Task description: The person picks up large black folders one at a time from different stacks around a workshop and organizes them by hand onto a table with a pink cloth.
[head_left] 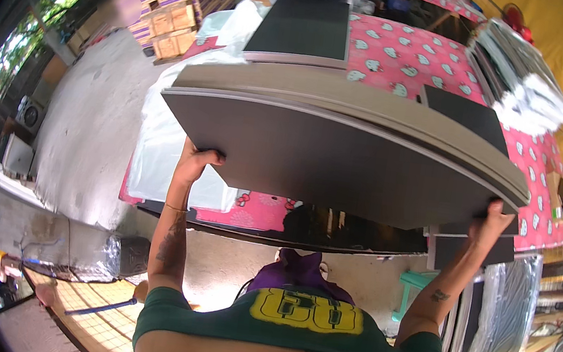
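Tilted up in front of me, above the table, is a long dark panel (313, 155) with grey-beige edges. Another edge shows close behind its top, so more than one panel may be there. My left hand (194, 164) is closed on its lower left edge, with the thumb across the dark face. At the right end my right hand (492, 221) grips the corner, fingers wrapped over the edge. Behind lies another dark board (301, 29) on the pink patterned tablecloth (388, 58), and a further dark board (459, 114) is partly hidden at the right.
White plastic sheeting (159, 151) covers the table's left side. Plastic-wrapped panels (522, 73) are piled at the far right, and more wrapped panels (507, 309) stand upright near my right arm. A green stool (409, 291) is below. Wooden crates (173, 27) stand far left.
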Demonstrator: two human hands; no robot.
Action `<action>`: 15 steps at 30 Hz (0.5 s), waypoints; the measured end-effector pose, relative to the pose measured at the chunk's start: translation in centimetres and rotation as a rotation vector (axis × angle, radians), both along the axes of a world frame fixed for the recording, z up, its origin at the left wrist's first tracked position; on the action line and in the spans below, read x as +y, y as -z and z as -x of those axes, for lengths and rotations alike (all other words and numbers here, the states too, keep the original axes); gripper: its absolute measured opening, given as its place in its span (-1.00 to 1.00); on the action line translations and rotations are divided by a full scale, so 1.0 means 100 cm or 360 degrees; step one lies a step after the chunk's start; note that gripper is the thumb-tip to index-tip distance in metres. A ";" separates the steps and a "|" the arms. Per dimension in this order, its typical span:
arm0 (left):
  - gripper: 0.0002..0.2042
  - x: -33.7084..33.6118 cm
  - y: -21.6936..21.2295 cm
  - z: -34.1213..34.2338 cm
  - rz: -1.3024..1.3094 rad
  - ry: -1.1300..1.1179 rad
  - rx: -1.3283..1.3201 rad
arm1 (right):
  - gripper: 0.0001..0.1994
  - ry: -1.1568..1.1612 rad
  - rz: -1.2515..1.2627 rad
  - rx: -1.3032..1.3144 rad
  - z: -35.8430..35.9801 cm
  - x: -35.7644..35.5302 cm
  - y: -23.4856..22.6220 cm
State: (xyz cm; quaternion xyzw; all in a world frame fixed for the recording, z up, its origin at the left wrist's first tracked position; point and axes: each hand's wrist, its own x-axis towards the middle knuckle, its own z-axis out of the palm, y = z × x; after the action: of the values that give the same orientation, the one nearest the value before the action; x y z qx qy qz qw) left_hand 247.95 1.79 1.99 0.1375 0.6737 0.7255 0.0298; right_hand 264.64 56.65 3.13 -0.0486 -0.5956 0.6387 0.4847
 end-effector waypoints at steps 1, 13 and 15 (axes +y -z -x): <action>-0.65 0.002 0.014 0.008 -0.0012 0.0036 -0.0069 | -0.04 0.0001 -0.0012 -0.0099 -0.010 0.003 0.006; -0.19 0.021 0.037 0.043 -0.0421 0.0051 -0.0147 | 0.08 -0.0567 -0.0124 -0.0185 -0.009 -0.013 -0.036; -0.22 0.015 0.042 0.044 -0.0470 0.0066 -0.0163 | 0.02 -0.0638 -0.0199 -0.0131 -0.014 -0.010 -0.036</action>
State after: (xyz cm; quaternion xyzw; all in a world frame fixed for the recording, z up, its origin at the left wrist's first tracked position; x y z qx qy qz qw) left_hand 243.56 3.26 -2.21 0.1172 0.5543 0.8219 0.0585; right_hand 266.06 55.68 6.74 0.0750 -0.6510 0.6818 0.3252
